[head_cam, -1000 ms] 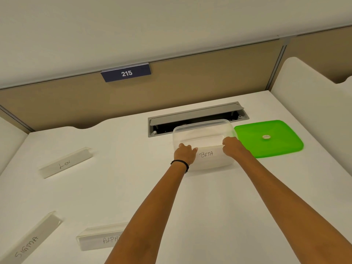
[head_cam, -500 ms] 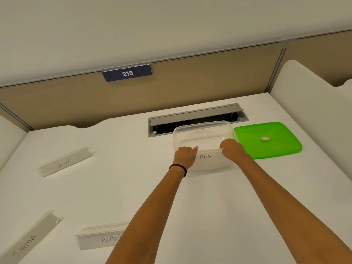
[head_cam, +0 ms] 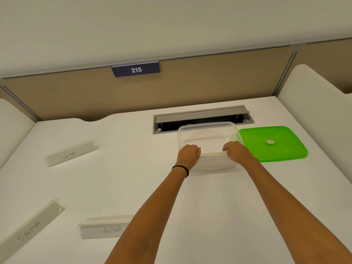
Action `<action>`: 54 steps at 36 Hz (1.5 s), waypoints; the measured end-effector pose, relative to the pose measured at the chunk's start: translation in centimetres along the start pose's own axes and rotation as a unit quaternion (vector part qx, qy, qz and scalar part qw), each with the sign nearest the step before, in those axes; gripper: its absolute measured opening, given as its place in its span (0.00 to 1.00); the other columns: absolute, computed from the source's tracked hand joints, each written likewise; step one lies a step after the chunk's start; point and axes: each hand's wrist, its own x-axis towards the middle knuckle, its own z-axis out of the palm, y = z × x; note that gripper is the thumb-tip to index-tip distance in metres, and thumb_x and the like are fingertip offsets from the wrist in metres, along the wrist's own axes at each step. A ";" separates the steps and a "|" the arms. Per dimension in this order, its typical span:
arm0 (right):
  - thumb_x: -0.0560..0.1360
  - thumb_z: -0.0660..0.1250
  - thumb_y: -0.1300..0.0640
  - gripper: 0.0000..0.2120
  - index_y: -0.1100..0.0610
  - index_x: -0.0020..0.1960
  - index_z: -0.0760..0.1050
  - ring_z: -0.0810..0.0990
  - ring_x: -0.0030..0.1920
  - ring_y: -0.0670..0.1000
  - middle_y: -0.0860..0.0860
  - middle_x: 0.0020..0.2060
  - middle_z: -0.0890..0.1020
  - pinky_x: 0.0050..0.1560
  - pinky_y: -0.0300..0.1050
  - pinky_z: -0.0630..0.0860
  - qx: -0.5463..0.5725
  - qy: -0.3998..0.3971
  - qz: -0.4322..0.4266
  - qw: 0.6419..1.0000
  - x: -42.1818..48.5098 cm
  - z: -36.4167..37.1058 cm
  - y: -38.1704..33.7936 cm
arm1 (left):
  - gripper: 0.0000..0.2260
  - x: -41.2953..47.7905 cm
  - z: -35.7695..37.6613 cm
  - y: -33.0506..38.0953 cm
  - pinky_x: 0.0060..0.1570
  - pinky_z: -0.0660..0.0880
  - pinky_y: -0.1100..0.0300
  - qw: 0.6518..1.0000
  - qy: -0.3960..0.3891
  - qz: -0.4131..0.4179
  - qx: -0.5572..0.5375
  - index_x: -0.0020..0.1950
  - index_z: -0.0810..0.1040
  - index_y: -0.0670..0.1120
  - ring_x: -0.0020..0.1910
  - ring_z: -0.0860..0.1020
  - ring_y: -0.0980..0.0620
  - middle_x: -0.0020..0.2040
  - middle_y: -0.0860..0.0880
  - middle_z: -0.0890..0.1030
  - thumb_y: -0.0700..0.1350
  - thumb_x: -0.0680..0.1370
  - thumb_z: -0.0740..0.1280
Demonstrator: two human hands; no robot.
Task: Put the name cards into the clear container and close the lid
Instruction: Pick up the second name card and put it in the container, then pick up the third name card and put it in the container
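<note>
The clear container (head_cam: 206, 130) stands open on the white desk, its green lid (head_cam: 272, 143) lying flat just to its right. My left hand (head_cam: 188, 154) and my right hand (head_cam: 236, 151) pinch the two ends of the BETA name card (head_cam: 211, 153) at the container's near wall. The card sits mostly inside, its lettering faint through the plastic. Three more name cards lie on the desk: LION (head_cam: 71, 152) at the far left, SIGMA (head_cam: 28, 231) at the near left edge and ALPHA (head_cam: 106, 228) beside my left forearm.
A grey cable slot (head_cam: 202, 117) with its flap raised lies right behind the container. A tan partition with a blue 215 sign (head_cam: 136, 69) closes the back. White side dividers stand on the right (head_cam: 308, 103) and left (head_cam: 11, 126).
Both hands have lowered the BETA card into the container. Its lettering, clear in front of the wall before, now shows only faintly through the plastic.
</note>
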 end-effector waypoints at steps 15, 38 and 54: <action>0.75 0.57 0.71 0.24 0.59 0.69 0.70 0.69 0.69 0.58 0.60 0.68 0.72 0.74 0.57 0.59 0.053 0.244 -0.118 0.961 -4.2 1.6 -4.2 | 0.16 -3.6 -2.7 -5.2 0.67 0.66 0.55 0.986 0.127 0.098 -0.038 0.67 0.72 0.47 0.69 0.69 0.48 0.69 0.46 0.72 0.47 0.81 0.57; 0.78 0.60 0.51 0.31 0.52 0.77 0.50 0.53 0.77 0.56 0.57 0.77 0.54 0.75 0.56 0.49 0.034 0.110 -0.168 0.979 -6.3 11.0 -23.8 | 0.21 -12.1 -11.8 -28.3 0.72 0.59 0.54 0.988 0.146 -0.055 -0.014 0.72 0.65 0.48 0.74 0.62 0.47 0.74 0.45 0.65 0.51 0.81 0.56; 0.78 0.59 0.50 0.32 0.52 0.77 0.48 0.53 0.77 0.56 0.57 0.77 0.54 0.75 0.57 0.49 0.024 0.052 -0.203 0.978 -3.7 17.4 -37.7 | 0.23 -14.5 -17.7 -44.8 0.72 0.60 0.51 0.954 0.194 -0.181 -0.139 0.75 0.61 0.47 0.75 0.58 0.47 0.76 0.45 0.62 0.49 0.80 0.58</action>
